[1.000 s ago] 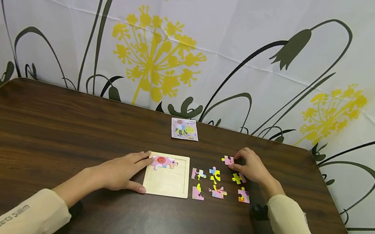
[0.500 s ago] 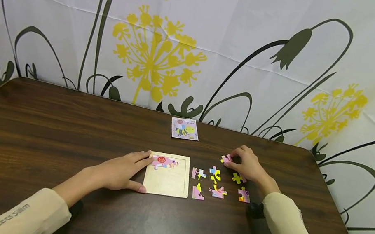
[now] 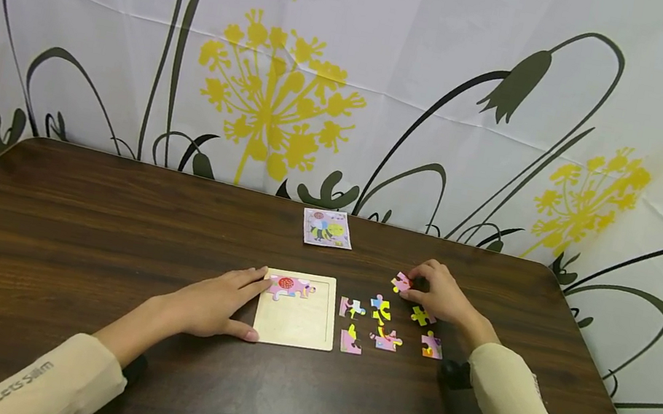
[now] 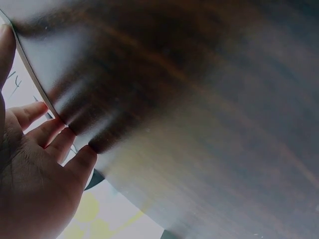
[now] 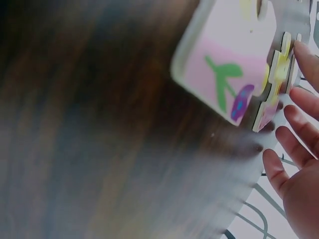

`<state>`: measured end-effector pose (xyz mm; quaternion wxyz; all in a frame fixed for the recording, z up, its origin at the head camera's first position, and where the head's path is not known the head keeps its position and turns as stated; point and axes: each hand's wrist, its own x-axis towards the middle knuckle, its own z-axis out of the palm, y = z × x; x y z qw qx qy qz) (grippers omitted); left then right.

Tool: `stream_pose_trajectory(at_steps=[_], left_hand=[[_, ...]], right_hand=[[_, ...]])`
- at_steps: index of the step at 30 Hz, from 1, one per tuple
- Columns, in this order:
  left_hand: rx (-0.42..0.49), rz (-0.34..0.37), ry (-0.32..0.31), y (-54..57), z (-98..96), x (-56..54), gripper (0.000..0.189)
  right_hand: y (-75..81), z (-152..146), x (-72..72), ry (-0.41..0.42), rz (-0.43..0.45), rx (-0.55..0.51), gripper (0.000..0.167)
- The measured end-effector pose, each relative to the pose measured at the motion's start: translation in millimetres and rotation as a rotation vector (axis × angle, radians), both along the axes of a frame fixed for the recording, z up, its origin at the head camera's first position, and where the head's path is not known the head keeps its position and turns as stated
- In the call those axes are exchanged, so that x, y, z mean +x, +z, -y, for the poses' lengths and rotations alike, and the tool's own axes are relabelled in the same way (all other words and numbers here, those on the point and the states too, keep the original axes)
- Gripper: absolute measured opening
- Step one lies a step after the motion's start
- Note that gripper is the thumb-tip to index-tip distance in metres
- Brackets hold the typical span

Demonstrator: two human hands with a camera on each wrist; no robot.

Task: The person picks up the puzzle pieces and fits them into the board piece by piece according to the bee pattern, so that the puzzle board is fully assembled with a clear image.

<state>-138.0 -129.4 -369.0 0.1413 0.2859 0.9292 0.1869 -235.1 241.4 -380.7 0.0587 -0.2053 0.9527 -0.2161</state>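
My left hand point(image 3: 214, 305) lies along the left edge of a square wooden puzzle tray point(image 3: 293, 326). Its thumb touches the near corner, its extended fingers the far one, as the left wrist view also shows at the tray's rim point(image 4: 35, 74). Joined pink pieces with a red circle point(image 3: 288, 287) fill the tray's far left part. Right of the tray, my right hand point(image 3: 442, 295) pinches a pink puzzle piece point(image 3: 401, 282) between thumb and fingers, at the tabletop. The right wrist view mostly hides that piece.
Several loose pieces lie between tray and right hand, among them a yellow one point(image 3: 421, 315) below the palm and a pink one point(image 3: 431, 344) near the wrist. A bee picture card point(image 3: 328, 228) lies behind the tray. A patterned cloth point(image 3: 426, 46) hangs behind the table.
The pinched piece has turned counterclockwise, its yellow knob passing from the left side to the bottom. My right hand has shifted slightly left. The left hand and tray stay put.
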Motion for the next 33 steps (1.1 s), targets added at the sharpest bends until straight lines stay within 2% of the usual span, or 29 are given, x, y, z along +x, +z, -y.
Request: stream_pose_trajectory(at_steps=[14, 23, 33], left_hand=[[0.008, -0.030, -0.020, -1.7, 1.1, -0.6, 0.082], [0.007, -0.034, -0.023, -1.8, 1.4, -0.2, 0.081], [0.001, -0.031, -0.017, -1.7, 0.9, -0.6, 0.082]], right_hand=[[-2.3, -0.6, -2.1, 0.034, -0.070, -0.008, 0.018], [-1.3, -3.4, -1.9, 0.042, -0.027, -0.008, 0.018], [4.2, -0.9, 0.9, 0.026, 0.020, -0.055, 0.021]])
